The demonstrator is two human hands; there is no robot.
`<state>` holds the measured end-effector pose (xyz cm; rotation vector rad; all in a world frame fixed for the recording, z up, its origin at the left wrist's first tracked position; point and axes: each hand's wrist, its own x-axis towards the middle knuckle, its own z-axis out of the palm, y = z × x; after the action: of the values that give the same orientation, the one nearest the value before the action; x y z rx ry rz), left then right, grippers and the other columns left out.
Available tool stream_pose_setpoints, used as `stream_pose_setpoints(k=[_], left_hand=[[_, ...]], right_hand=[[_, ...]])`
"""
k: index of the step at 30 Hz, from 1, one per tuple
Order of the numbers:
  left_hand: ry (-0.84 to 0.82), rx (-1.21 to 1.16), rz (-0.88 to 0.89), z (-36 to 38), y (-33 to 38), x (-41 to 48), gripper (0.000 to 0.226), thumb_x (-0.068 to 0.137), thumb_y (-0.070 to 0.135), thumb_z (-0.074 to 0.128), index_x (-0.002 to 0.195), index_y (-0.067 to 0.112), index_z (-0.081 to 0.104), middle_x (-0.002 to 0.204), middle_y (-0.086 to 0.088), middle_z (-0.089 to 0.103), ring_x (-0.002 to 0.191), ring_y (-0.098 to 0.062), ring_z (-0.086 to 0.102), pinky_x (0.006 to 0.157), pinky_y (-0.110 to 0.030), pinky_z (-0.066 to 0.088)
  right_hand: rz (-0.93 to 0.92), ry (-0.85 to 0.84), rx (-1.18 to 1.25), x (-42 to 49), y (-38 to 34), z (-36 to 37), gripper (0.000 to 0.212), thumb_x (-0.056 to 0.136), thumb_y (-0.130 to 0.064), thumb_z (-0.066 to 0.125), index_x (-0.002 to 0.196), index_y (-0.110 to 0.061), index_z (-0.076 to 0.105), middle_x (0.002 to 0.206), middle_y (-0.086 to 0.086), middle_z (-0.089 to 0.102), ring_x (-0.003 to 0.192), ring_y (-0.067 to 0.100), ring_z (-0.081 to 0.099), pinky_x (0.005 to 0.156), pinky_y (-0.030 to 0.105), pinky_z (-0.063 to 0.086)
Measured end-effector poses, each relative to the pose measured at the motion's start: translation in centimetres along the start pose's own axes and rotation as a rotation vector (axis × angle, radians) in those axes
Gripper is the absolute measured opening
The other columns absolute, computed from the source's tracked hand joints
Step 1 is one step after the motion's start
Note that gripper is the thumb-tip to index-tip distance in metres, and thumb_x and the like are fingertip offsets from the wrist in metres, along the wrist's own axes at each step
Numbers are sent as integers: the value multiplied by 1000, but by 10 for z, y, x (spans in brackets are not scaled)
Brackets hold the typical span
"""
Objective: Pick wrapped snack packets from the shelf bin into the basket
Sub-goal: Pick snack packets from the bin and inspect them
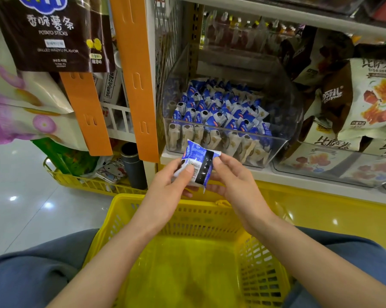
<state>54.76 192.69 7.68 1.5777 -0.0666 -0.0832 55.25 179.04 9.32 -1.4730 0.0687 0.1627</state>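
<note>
Yellow basket [209,221] on lap, blue trousers [31,274] either side | left hand [169,185] and right hand [232,176] both pinch one blue-white packet [196,165] above basket's far rim | clear bin [283,107] of packets on white shelf [276,174] | glossy pale floor [20,196] at left

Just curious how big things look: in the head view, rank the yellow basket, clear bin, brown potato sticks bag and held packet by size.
1. yellow basket, helped by being nearest the camera
2. clear bin
3. brown potato sticks bag, partly cut off by the frame
4. held packet
</note>
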Motion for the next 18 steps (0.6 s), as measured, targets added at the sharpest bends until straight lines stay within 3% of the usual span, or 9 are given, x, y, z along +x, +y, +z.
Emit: stream_pose_setpoints(k=[2,6,10,12,14,18], left_hand=[[31,-27,-11,-1,2,0,17,95,28,44,108,29,55,95,2,67,75,-9,65,61,-20,51],[127,47,31,-2,0,1,20,94,27,46,113,23,47,100,0,62,84,-9,64,65,-19,52],[120,150,44,1,-3,-2,6,94,20,47,96,25,47,99,4,58,95,-18,60,81,-33,52],[114,241,72,3,-6,-5,12,95,22,45,90,32,48,98,9,58,94,-6,57,85,-19,47],[118,310,100,3,-5,-7,9,95,27,45,96,34,51,103,12,56,95,4,52,79,-4,39],[67,399,134,3,-3,-10,26,89,37,51,115,33,55,107,16,55,100,4,51,85,-14,38]], right_hand=[[-2,-54,23,0,-2,-1,26,96,-19,46,116,-10,60,101,6,70,77,6,65,60,17,52],[3,-112,43,0,-1,-1,17,91,-16,53,107,-10,59,97,4,67,79,9,63,63,20,53],[-60,-130,-85,0,6,2,13,89,-15,56,101,-18,51,108,5,63,88,10,63,76,29,54],[-54,-120,-94,-1,7,2,15,89,-18,56,103,-16,51,109,4,64,87,8,64,76,28,54],[-33,-89,-54,0,8,2,21,88,-19,57,106,-11,50,104,1,67,84,4,65,72,22,55],[1,-39,-64,2,7,1,28,85,-28,59,106,-11,52,98,-1,68,78,2,64,68,19,54]])
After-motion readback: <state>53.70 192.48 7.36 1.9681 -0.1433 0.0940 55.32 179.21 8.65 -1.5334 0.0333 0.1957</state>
